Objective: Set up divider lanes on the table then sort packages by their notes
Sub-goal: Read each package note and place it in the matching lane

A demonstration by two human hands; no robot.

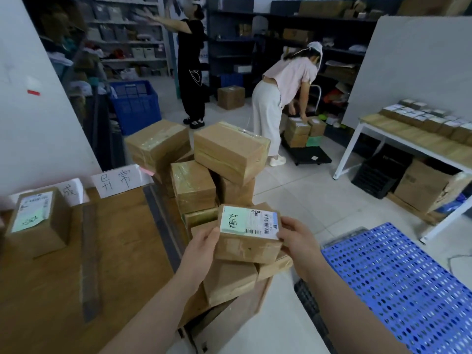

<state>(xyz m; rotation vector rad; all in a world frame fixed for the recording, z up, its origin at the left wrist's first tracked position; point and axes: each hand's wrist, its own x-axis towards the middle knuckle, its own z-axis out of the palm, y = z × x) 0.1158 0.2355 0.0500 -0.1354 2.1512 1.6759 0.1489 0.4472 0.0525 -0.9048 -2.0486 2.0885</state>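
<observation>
The wooden table (pixel 51 290) took up the whole left side, with a smooth brown top cut off at the left and bottom edges. On the right was a blue plastic panel (pixel 408 290) full of oval holes, cropped too. Between them sat a messy pile of boxes (pixel 229 152): brown cardboard, blocky, shiny with clear tape, tilted every which way. One parcel (pixel 43 233) stood on the table's far left, with a pale green slip on its label. Two long flat dark divider strips (pixel 89 264) (pixel 163 226) lay on the tabletop, running away from the camera. The package (pixel 249 249), a small taped carton, was up over the pile just off the table's right edge. The left grip (pixel 201 244) curled round its left end, and the right grip (pixel 297 238) pinched the right end, fingers mostly hidden behind it. Two white paper signs (pixel 116 180) (pixel 71 191) stood at the table's back, one half covered. On the package's top were a barcode label (pixel 265 222) and a green note (pixel 233 221); couldn't read the handwriting.
</observation>
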